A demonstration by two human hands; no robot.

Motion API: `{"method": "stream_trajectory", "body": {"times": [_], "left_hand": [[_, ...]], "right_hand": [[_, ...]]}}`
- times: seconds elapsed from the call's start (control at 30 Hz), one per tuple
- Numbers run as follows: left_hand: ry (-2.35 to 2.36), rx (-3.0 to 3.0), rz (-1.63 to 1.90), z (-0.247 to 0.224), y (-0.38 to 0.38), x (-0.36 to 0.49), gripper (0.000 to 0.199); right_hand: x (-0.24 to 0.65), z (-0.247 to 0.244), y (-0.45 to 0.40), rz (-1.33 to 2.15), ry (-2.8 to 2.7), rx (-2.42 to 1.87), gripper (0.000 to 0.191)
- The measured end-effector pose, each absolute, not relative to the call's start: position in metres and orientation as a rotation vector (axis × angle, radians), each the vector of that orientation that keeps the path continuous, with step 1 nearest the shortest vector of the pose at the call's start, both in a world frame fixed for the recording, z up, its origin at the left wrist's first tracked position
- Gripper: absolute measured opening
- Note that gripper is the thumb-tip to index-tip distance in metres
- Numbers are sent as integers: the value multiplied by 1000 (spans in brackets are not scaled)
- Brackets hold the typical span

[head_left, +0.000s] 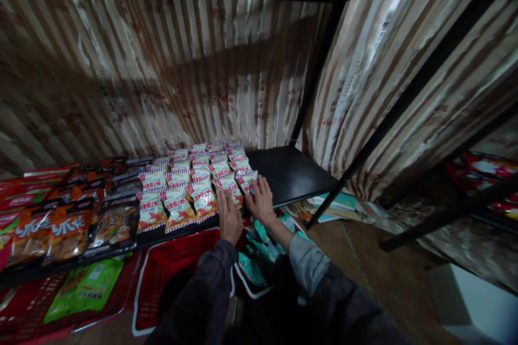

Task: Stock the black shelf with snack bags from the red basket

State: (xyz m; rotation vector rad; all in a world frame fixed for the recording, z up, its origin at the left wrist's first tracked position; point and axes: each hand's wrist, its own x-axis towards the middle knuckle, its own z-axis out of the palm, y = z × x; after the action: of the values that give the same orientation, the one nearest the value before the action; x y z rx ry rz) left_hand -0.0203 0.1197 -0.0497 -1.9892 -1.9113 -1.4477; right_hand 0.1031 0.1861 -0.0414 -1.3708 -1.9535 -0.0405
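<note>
Several rows of white-and-orange snack bags [178, 207] with striped top edges stand on the black shelf [289, 172]. My left hand [230, 221] rests with outstretched fingers against a front snack bag [230, 186] near the right end of the rows. Just to its right, my right hand [262, 200] lies with extended fingers at the right side of the last bag [246, 180]. Both hands touch the bags without closing round them. Part of the front bags is hidden behind my fingers.
Dark potato-chip bags [115, 221] and orange-and-black bags [70, 229] fill the shelf's left. Below are a red basket [148, 280], teal packets [251, 267] in another basket, and a green bag [87, 285]. A black post [335, 194] rises at right before striped curtains [226, 75].
</note>
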Motion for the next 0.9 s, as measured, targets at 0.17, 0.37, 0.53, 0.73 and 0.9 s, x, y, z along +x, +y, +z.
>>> {"method": "stream_trajectory", "body": {"times": [0.17,0.37,0.53,0.73,0.9], "left_hand": [[-1874,-2005,-1235,-54,125,-11,50],[-1807,-1981,-1158,-61,133,-19,49],[-1708,-2018,-1143,-59,135,-29,46],[-1635,-2046,-1135,-51,140,-35,50],[-1703,-1925,-1136,-42,150,-37,50]], "right_hand": [[112,-48,195,34,-2015,-1511,64],[118,-54,195,55,-1963,-1411,62],[117,-51,204,65,-1896,-1346,61],[113,-50,213,85,-1918,-1315,63],[114,-53,214,83,-1928,-1319,65]]}}
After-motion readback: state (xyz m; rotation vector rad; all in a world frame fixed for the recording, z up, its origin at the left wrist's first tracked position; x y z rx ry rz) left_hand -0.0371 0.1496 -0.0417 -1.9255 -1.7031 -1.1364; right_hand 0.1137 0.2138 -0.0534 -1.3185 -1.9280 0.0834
